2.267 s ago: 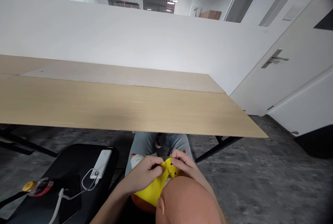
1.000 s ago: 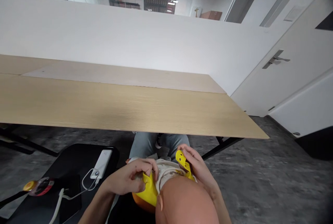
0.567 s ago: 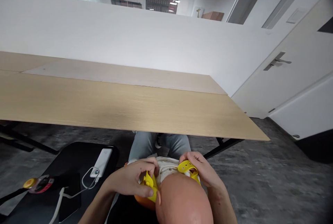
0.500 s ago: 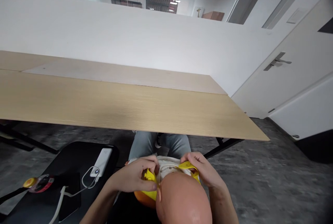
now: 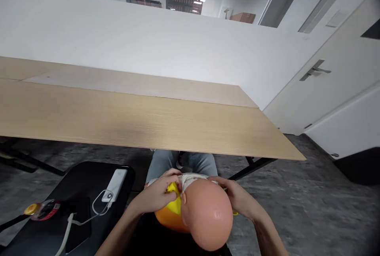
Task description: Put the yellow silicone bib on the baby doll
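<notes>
A yellow perforated strap [image 5: 174, 196] is being pinched against a doll [image 5: 207, 214] on the near side by the curled fingers of the left hand [image 5: 156, 195]. The right hand [image 5: 239, 197] is being partly blocked by the doll's bald head, so its grip cannot be told. To the left, a white power bank [image 5: 114, 185] is being supported by a black surface [image 5: 97, 172] – under the far wooden table [image 5: 133, 123].

Single head-worn camera, looking forward and down from above the lap, close over the left hand [image 5: 156, 194] and right hand [image 5: 240, 198], wide view, wooden tabletop [image 5: 118, 117] crossing mid-frame, white wall [image 5: 148, 38] and door [image 5: 341, 89] farther off
</notes>
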Tool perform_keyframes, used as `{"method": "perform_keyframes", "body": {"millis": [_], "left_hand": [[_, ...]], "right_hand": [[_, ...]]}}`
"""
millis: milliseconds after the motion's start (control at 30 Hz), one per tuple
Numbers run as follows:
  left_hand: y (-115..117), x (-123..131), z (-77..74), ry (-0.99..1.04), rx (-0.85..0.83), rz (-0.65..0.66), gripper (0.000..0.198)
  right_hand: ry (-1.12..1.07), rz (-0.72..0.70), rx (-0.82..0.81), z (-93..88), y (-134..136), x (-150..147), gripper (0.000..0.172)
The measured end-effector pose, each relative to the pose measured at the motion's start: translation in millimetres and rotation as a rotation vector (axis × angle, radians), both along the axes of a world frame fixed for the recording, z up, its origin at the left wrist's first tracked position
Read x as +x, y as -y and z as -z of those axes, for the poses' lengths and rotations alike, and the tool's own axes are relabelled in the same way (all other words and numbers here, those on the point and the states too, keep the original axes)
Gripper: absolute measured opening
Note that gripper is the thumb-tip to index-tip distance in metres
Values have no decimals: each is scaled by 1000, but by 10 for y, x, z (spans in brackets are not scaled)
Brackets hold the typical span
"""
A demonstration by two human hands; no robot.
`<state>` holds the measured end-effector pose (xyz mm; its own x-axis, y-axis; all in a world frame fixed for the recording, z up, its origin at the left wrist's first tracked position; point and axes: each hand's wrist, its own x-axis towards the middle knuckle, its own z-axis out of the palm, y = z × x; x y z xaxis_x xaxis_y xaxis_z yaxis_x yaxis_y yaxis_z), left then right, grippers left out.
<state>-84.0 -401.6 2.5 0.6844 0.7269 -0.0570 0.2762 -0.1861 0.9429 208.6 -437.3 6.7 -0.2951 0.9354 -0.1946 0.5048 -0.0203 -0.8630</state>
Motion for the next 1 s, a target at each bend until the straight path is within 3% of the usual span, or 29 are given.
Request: {"method": "perform_keyframes", "body": {"millis": [100, 200, 300, 367, 600, 733, 1000], "left_hand": [[-11, 34, 47, -55, 23, -74, 12], [-35, 48, 104, -90, 85, -136, 18], [-50, 12, 140, -92, 125, -152, 15], [-49, -29, 162, -91, 133, -133, 15], [-83, -88, 366, -225, 114, -152, 78], [-138, -51, 468, -244, 135, -168, 61], [-177, 57, 602, -242, 64, -402, 31]], "right_hand": [[-52, -65, 34, 154, 45, -54, 50], [-17, 27, 130, 480, 100, -82, 70], [131, 197, 149, 744, 129, -99, 47], [198, 277, 140, 816, 122, -109, 35], [8, 200, 282, 958, 8, -163, 50], [-39, 184, 303, 1020, -39, -247, 41], [63, 335, 255, 979, -102, -407, 30]]}}
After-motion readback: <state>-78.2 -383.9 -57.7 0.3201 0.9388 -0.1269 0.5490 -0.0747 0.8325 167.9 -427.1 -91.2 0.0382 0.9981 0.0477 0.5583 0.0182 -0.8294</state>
